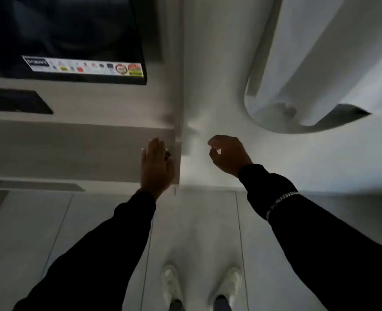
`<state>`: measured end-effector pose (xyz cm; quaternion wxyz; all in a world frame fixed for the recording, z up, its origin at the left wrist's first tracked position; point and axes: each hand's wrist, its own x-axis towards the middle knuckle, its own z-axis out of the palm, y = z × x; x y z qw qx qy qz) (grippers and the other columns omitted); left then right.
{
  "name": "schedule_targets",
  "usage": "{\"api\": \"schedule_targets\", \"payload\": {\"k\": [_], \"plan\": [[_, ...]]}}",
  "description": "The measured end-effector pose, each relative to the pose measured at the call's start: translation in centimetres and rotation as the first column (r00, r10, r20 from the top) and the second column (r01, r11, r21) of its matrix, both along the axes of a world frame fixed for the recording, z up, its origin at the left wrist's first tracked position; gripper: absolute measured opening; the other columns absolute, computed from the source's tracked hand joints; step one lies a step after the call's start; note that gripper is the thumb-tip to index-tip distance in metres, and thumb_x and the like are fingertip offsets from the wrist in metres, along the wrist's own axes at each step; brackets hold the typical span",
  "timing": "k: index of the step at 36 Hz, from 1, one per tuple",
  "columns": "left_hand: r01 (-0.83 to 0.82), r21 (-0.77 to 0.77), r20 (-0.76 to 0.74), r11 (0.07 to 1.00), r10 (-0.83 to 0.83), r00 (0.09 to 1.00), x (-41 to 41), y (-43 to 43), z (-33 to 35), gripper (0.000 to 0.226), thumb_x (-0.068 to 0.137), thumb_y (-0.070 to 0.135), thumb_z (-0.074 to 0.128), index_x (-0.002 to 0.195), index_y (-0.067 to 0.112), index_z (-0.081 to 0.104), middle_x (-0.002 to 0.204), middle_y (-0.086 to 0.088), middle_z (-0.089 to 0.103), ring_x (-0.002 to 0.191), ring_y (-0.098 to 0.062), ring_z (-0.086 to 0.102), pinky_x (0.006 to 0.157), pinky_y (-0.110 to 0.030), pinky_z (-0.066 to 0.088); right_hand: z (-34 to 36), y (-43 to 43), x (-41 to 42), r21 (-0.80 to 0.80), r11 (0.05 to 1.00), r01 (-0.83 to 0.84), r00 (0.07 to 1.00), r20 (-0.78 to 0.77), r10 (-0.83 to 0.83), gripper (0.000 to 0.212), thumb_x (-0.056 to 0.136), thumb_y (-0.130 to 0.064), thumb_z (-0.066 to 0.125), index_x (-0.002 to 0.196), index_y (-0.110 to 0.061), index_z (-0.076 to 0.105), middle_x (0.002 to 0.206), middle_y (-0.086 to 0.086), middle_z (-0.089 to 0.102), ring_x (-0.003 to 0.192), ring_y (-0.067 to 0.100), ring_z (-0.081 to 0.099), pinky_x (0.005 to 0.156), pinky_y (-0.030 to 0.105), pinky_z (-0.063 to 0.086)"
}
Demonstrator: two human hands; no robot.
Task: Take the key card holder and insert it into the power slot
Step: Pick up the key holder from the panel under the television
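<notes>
The room is dim and the picture is blurred. A pale rectangular plate [189, 141], possibly the power slot, sits on the white wall just right of the cabinet corner. No key card holder can be made out. My left hand [156, 164] lies flat, fingers straight and together, against the end of the grey cabinet ledge [80, 151]; it wears a ring. My right hand [229, 154] hovers just right of the pale plate with fingers curled and thumb near the forefinger, and nothing shows in it.
A dark television [69, 34] with a sticker strip hangs at the upper left above the ledge. A rounded mirror [320, 63] hangs on the wall at the upper right. My white shoes [201, 286] stand on the pale tiled floor below.
</notes>
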<state>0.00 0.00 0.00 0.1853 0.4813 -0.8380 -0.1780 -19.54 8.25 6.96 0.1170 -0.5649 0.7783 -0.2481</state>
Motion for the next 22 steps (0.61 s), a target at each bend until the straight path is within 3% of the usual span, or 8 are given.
{"api": "schedule_targets", "payload": {"k": [4,7,11,14,18,22], "plan": [[-0.101,0.11,0.212,0.989,0.076,0.974,2.2,-2.6,-3.0,0.064,0.095,0.023,0.043,0.15,-0.002,0.025,0.163,-0.024,0.021,0.153,-0.039,0.015,0.125,-0.057,0.013,-3.2,-2.1,2.0,0.098,0.995,-0.004,0.987,0.159,-0.011,0.017,0.082,-0.012,0.063,0.097,-0.006,0.069,0.097,0.013,0.075,0.089,0.031,0.067,0.087,0.04,0.053],[-0.112,0.126,0.256,0.986,0.077,0.964,2.9,-3.8,-4.5,0.072,0.094,0.036,0.035,0.152,-0.002,0.019,0.164,-0.024,0.017,0.153,-0.039,0.013,0.126,-0.055,0.011,-5.6,-3.7,3.3,0.152,0.988,0.023,0.956,0.285,-0.066,0.021,0.081,-0.021,0.068,0.099,-0.01,0.068,0.102,0.011,0.073,0.083,0.026,0.068,0.086,0.037,0.054],[-0.069,0.067,0.297,0.995,0.046,0.954,2.8,-5.1,-5.4,0.075,0.093,0.043,0.024,0.154,0.0,0.015,0.165,-0.022,0.014,0.154,-0.036,0.012,0.126,-0.055,0.013,-8.2,-5.4,5.4,0.217,0.976,0.03,0.927,0.36,-0.108,0.046,0.081,-0.033,0.07,0.121,-0.014,0.055,0.117,0.012,0.063,0.094,0.028,0.065,0.094,0.038,0.048],[-0.058,0.033,0.321,0.998,0.045,0.946,2.8,-5.3,-5.9,0.075,0.094,0.045,0.023,0.154,0.001,0.013,0.166,-0.02,0.013,0.155,-0.034,0.011,0.127,-0.055,0.012,-9.4,-6.2,6.6,0.257,0.963,0.085,0.869,0.454,-0.198,0.064,0.077,-0.045,0.073,0.127,-0.017,0.047,0.112,0.006,0.061,0.106,0.022,0.057,0.089,0.033,0.043],[-0.063,0.026,0.331,0.998,0.051,0.942,2.6,-5.6,-6.1,0.075,0.095,0.046,0.027,0.154,0.002,0.013,0.166,-0.019,0.013,0.155,-0.033,0.01,0.127,-0.056,0.011,-10.0,-7.5,7.3,0.295,0.936,0.191,0.79,0.52,-0.325,0.072,0.066,-0.052,0.079,0.119,-0.013,0.05,0.099,0.005,0.068,0.095,0.021,0.063,0.081,0.034,0.051],[-0.062,0.028,0.337,0.998,0.049,0.94,2.6,-5.6,-6.0,0.076,0.094,0.044,0.034,0.154,0.002,0.013,0.166,-0.019,0.013,0.155,-0.033,0.01,0.127,-0.056,0.01,-10.2,-8.2,6.8,0.36,0.903,0.235,0.789,0.472,-0.394,0.055,0.067,-0.047,0.082,0.098,-0.007,0.063,0.088,0.009,0.075,0.086,0.024,0.07,0.078,0.035,0.057]]}}
